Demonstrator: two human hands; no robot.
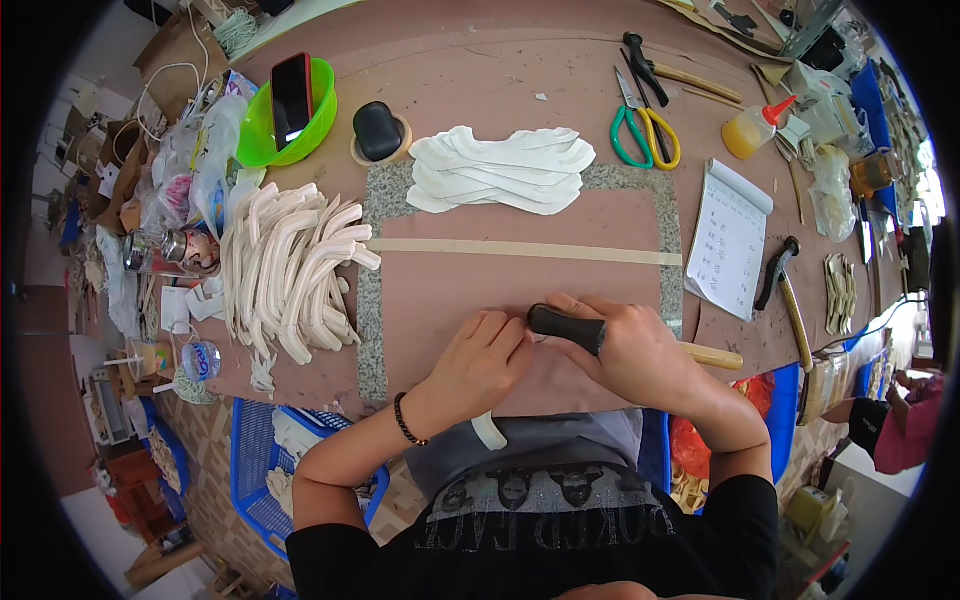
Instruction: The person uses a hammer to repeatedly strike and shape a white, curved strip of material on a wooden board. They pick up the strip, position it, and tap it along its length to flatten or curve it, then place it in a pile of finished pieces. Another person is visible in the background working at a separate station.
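Close to the table's front edge, my right hand [632, 345] grips a hammer near its black head [567, 328]. The wooden handle sticks out to the right, past the wrist. My left hand [476, 355] is closed, with its fingertips beside the hammer head. From under that hand, a curved white strip [489, 432] hangs over the table's edge; the fingers hide its other end. A heap of similar padded strips [295, 265] lies to the left. Beyond my hands rests a stack of flat white cut pieces [500, 170].
A tan strip [520, 250] crosses the work surface. At the right lie a notepad [730, 240], another hammer [785, 290], scissors [645, 125] and a glue bottle [755, 130]. A green bowl [325, 115] holds a phone. Blue baskets [255, 470] stand below. A person [900, 425] is at the far right.
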